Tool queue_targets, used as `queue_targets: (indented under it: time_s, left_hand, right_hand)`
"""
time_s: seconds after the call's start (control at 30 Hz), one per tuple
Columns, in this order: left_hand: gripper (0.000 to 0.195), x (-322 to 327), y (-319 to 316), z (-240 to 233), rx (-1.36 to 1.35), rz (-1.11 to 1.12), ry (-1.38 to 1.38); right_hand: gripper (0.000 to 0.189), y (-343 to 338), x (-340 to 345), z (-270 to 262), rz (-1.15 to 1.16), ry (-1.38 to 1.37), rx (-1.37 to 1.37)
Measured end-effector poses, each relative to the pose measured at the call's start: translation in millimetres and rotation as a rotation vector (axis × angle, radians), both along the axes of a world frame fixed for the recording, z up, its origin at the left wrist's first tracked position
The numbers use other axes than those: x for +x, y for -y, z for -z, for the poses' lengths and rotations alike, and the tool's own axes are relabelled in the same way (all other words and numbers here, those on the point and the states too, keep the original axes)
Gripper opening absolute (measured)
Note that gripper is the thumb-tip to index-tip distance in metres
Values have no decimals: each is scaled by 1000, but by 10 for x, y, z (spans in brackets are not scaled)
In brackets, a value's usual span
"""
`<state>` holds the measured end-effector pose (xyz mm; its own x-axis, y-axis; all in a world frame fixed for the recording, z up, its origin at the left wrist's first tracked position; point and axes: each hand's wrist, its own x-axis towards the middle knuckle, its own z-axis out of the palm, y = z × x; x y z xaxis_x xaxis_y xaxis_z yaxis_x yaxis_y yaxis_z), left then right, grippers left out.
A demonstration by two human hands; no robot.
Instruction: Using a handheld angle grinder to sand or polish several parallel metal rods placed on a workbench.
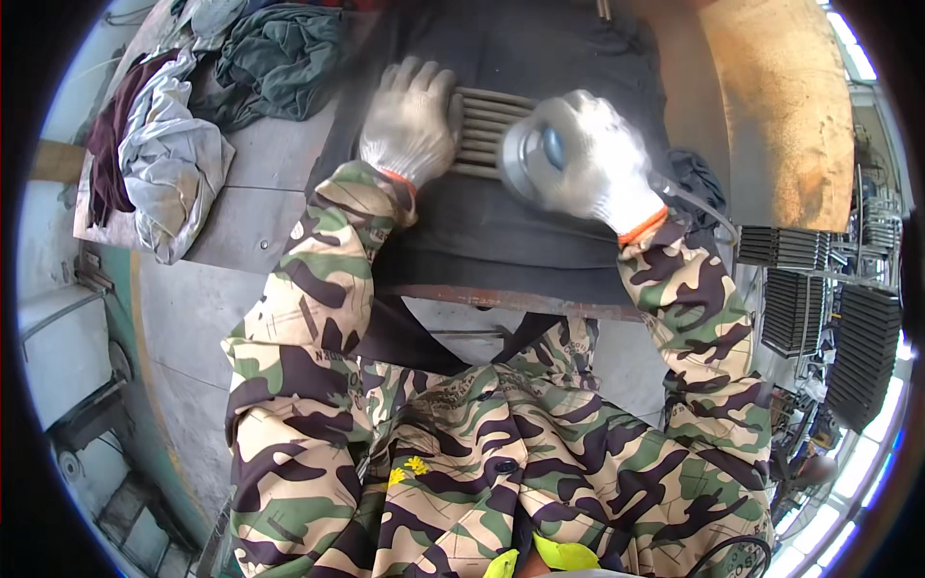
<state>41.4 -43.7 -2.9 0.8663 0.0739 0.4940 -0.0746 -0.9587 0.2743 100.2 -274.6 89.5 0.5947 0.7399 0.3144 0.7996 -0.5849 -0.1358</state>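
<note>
A slatted metal grate (491, 130) lies flat on a dark cloth (462, 224) spread over the bench in front of me. My left hand (412, 119), in a white knit glove, rests on the grate's left end with its thumb along the edge. Over the right part of the grate, my gloved right hand (596, 155) grips a round palm sander (526, 155) with a blue part on top. A hose (694, 199) runs from the sander past my right wrist. The sander hides the grate's right end, and its disc is blurred.
Crumpled grey cloth (170, 159) and dark green cloth (282, 61) lie on the bench at left. A large brown board (784, 108) stands at right. Beyond it are stacks of dark slatted grates (795, 311). The bench's front edge (506, 298) runs before my body.
</note>
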Motion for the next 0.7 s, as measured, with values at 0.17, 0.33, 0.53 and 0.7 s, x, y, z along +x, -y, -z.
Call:
queue_targets:
  time_s: [0.17,0.33,0.53,0.7]
  left_hand:
    - [46,27,-284,149,2,320,-10]
    - [48,-245,-344,-98,86,138,-59]
    - [45,-36,-203,47,112,121,-24]
    - [42,35,-218,-13,107,139,-10]
  right_hand:
    - [23,-172,102,25,93,-19,-99]
    - [24,-351,-128,-62,17,-75,-43]
    - [26,-352,-62,-35,63,-73,-90]
    - [26,-440,75,-47,76,-27,-33]
